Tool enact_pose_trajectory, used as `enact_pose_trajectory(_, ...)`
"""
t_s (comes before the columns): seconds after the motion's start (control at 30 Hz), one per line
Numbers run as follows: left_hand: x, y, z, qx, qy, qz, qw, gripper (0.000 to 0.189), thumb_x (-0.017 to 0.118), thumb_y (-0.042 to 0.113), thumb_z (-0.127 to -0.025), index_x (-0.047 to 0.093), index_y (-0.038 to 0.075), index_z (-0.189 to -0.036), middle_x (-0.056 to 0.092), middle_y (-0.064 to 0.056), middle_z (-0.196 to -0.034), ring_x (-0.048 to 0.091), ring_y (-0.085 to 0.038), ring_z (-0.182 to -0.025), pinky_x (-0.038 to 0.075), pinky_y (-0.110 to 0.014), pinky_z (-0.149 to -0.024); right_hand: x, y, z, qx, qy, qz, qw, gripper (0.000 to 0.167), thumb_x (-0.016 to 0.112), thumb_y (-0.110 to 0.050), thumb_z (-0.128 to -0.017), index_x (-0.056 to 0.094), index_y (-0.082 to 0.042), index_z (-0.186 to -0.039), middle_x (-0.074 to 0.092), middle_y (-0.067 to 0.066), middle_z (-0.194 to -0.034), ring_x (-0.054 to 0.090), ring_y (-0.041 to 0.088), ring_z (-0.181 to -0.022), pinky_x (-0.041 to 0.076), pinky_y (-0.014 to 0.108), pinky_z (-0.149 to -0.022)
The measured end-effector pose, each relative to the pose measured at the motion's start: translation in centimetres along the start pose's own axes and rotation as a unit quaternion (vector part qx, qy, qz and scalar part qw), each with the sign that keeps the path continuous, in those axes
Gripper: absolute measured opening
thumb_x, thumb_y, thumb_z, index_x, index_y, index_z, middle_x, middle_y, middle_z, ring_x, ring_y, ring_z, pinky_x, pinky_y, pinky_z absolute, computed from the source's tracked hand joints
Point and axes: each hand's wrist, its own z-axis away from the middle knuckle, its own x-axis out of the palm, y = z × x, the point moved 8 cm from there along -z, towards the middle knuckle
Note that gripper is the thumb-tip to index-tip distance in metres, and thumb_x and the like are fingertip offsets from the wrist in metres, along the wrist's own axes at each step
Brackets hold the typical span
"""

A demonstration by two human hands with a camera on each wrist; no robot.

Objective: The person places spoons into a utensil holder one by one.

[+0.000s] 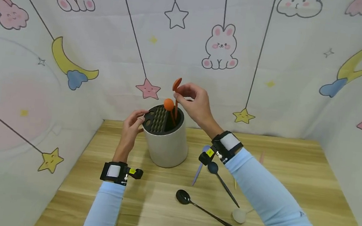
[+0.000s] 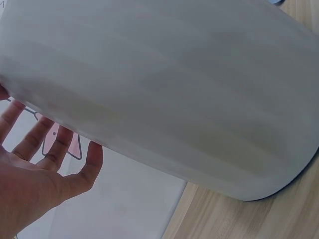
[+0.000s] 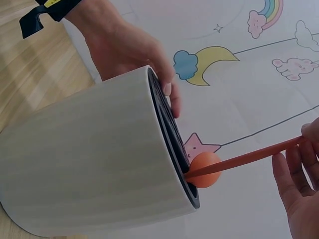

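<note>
A white cylindrical utensil holder (image 1: 167,148) with a dark slotted top (image 1: 159,120) stands upright on the wooden table. At its left rim my left hand (image 1: 129,127) holds the holder, fingers bent against the wall in the left wrist view. My right hand (image 1: 197,103) pinches an orange spoon (image 1: 177,84) near its head, above the holder. Its handle runs down into the top's open section. Beside it, another orange spoon (image 1: 169,104) stands in the holder, its round head up; in the right wrist view that head (image 3: 212,167) is partly behind the pinched handle.
Right of the holder lie a purple spoon (image 1: 197,174), a dark blue spoon (image 1: 213,167) and a black spoon (image 1: 183,197). A pale round-headed utensil (image 1: 239,216) is partly under my right sleeve (image 1: 265,197). Behind the table hangs a patterned cloth (image 1: 187,54).
</note>
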Motion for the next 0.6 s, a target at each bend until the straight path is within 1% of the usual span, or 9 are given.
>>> enact_pose_trajectory(0.13,0.0,0.0,0.1,-0.006,-0.002,0.004,1.0,0.036,0.048,0.014,-0.108,0.057,-0.002,-0.138,0.056,-0.017,-0.14,0.062,-0.018,-0.109,0.05,-0.052,-0.093,0.2,0.8,0.1,0.003,-0.003,0.013,0.9999,0.015,0.073,-0.008,-0.095,0.07,0.001,-0.107,0.072,0.013,-0.106,0.069,0.024,-0.099,0.055,0.039,-0.092)
enact_pose_trajectory(0.23,-0.3,-0.1,0.2,-0.011,0.004,0.003,0.9999,0.036,0.046,0.011,-0.107,0.056,-0.003,-0.138,0.056,-0.017,-0.141,0.062,-0.017,-0.108,0.051,-0.052,-0.092,0.4,1.3,0.3,0.003,-0.007,0.025,0.9997,0.016,0.072,-0.01,-0.096,0.07,0.0,-0.108,0.072,0.012,-0.106,0.068,0.024,-0.1,0.055,0.036,-0.093)
enact_pose_trajectory(0.33,0.2,0.1,0.3,-0.011,-0.01,0.002,0.9999,0.036,0.045,0.008,-0.107,0.055,-0.005,-0.139,0.055,-0.02,-0.141,0.062,-0.017,-0.109,0.051,-0.053,-0.093,0.2,1.8,0.5,0.004,0.001,0.031,0.9995,0.014,0.072,-0.007,-0.095,0.071,0.0,-0.106,0.072,0.012,-0.105,0.068,0.024,-0.098,0.055,0.039,-0.092)
enact_pose_trajectory(0.4,0.7,0.8,0.4,-0.009,-0.021,0.003,0.9997,0.037,0.045,0.008,-0.107,0.054,-0.007,-0.139,0.055,-0.021,-0.14,0.062,-0.017,-0.109,0.05,-0.055,-0.094,-0.1,2.2,0.7,0.006,0.006,0.033,0.9994,0.012,0.073,-0.005,-0.094,0.071,0.0,-0.105,0.073,0.013,-0.104,0.068,0.025,-0.097,0.056,0.041,-0.091)
enact_pose_trajectory(0.47,1.0,1.6,0.7,-0.005,-0.025,0.003,0.9997,0.037,0.045,0.007,-0.106,0.054,-0.009,-0.138,0.056,-0.022,-0.139,0.062,-0.017,-0.109,0.049,-0.057,-0.095,0.0,2.5,0.7,0.009,0.005,0.032,0.9994,0.012,0.073,-0.005,-0.094,0.071,0.0,-0.104,0.073,0.013,-0.104,0.068,0.025,-0.096,0.056,0.041,-0.09)
enact_pose_trajectory(0.57,0.9,2.9,1.1,0.001,-0.015,-0.001,0.9999,0.036,0.046,0.007,-0.106,0.054,-0.01,-0.136,0.058,-0.021,-0.136,0.063,-0.016,-0.107,0.05,-0.056,-0.094,0.5,2.9,0.7,0.011,-0.007,0.032,0.9994,0.013,0.073,-0.007,-0.095,0.071,0.0,-0.105,0.073,0.013,-0.106,0.068,0.025,-0.097,0.056,0.041,-0.09)
enact_pose_trajectory(0.6,0.8,3.0,1.2,0.001,-0.011,-0.003,0.9999,0.036,0.046,0.006,-0.105,0.055,-0.01,-0.136,0.058,-0.021,-0.136,0.063,-0.016,-0.107,0.051,-0.055,-0.093,0.7,2.9,0.7,0.011,-0.01,0.032,0.9994,0.014,0.073,-0.008,-0.095,0.071,0.001,-0.105,0.073,0.013,-0.106,0.068,0.026,-0.097,0.056,0.041,-0.09)
